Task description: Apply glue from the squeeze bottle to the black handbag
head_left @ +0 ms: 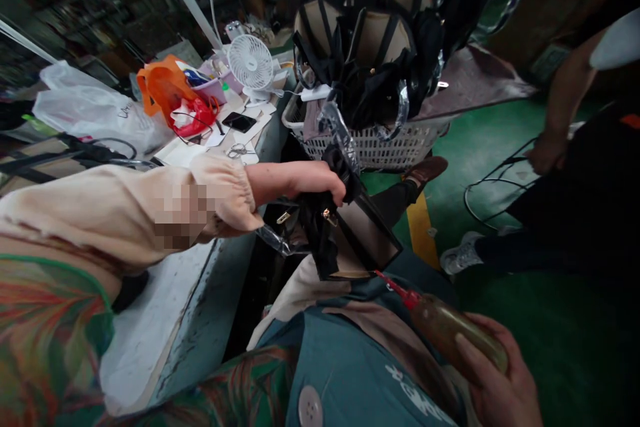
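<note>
My left hand [320,181] is closed on the gathered black upper part of a black and beige handbag [363,230]. The bag lies tilted over my lap, its beige panel and dark strap facing up, with a gold-coloured metal fitting below my fingers. Plastic film covers its handle. Around a squeeze bottle [457,333] of brownish liquid my right hand [500,370] is wrapped. The bottle's red nozzle points up and left, its thin tip at the bag's lower edge; whether it touches cannot be made out.
A white basket [370,150] heaped with similar bags stands ahead. On the workbench [200,293] at left are a small white fan [251,61], a phone [239,121], scissors [241,151] and plastic bags [100,110]. At right another person's hand [547,152] is near thin black looped frames.
</note>
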{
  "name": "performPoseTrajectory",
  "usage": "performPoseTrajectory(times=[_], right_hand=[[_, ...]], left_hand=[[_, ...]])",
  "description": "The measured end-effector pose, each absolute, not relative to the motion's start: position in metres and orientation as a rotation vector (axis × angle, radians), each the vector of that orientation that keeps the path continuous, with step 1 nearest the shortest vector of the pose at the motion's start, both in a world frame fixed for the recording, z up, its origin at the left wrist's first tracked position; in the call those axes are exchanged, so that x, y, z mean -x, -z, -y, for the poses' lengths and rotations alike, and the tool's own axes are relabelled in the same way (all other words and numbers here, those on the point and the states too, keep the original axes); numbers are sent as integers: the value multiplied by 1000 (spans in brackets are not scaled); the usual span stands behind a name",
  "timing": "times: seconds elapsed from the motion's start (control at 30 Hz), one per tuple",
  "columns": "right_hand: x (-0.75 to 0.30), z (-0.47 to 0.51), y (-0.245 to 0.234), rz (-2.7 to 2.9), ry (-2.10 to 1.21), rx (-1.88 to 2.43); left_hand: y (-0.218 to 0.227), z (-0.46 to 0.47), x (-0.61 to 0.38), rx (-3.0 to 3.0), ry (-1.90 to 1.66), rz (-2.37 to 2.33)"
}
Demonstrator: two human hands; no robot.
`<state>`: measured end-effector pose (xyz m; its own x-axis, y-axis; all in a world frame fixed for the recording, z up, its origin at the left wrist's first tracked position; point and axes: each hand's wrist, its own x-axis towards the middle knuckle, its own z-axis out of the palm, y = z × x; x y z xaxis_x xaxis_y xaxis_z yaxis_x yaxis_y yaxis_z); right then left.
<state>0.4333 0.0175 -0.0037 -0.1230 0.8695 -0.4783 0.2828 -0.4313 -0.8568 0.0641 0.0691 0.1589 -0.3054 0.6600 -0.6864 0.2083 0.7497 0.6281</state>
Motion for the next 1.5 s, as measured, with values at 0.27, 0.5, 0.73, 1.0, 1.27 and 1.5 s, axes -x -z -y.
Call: performPoseTrajectory(times=[0.27, 0.5, 0.73, 1.0, 1.27, 1.5], right_hand=[[-450, -14, 7, 1211, -1488, 1801], [-443, -5, 4, 1315, -1386, 1856], [-422, -5, 13, 1494, -1391, 1804], [-416, -7, 25, 1610, -1328, 1743], [-424, -4, 52, 1836, -1082, 1453], [-422, -8, 48, 1954, -789, 1213]], left_hand=[[-136, -122, -109, -729, -362, -1759], [-127, -129, -116, -731, -441, -1734], [-127, -116, -104, -710, -508, -1716], [-130, -112, -103, -693, -419, -1704], [-134, -114, -111, -719, -396, -1760], [-124, -124, -110, -706, -408, -1702]])
